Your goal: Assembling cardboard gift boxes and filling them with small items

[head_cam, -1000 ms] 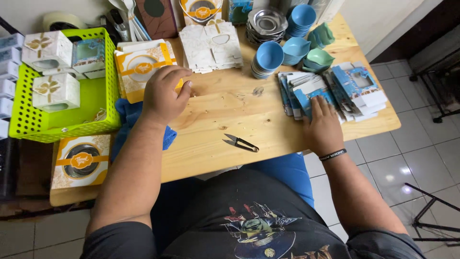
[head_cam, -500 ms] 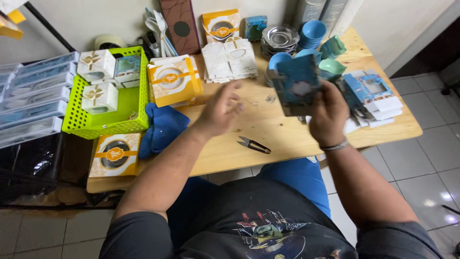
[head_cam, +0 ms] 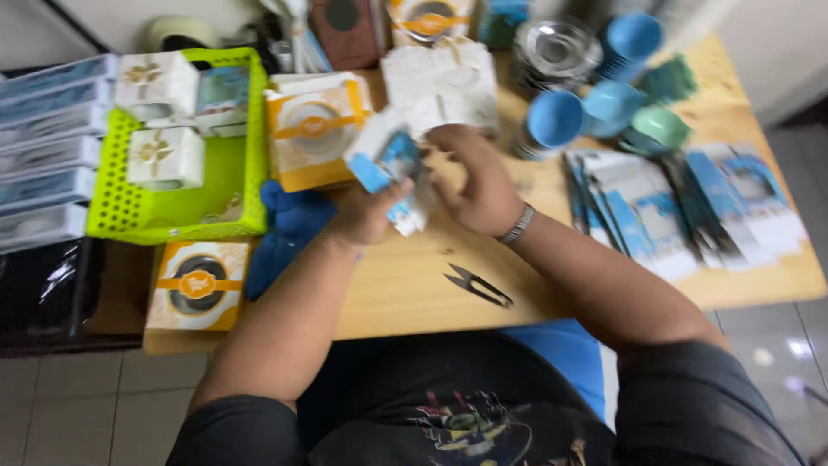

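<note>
Blue-and-white carton (head_cam: 388, 164) now brought to table centre, left hand (head_cam: 366, 211) and right hand (head_cam: 479, 185) both closed around it

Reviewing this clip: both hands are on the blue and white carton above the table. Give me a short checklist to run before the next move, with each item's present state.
1. Both hands on the blue and white carton: ok; left hand below it, right hand beside it.
2. Carton lifted off the wooden table: ok.
3. Carton fully formed: cannot tell, blurred.
4. Thread snips away from both hands: ok, lying on the table nearer the body.
5. Flat carton stack within the right hand's side: ok.
6. Green basket has open floor space: ok.
</note>
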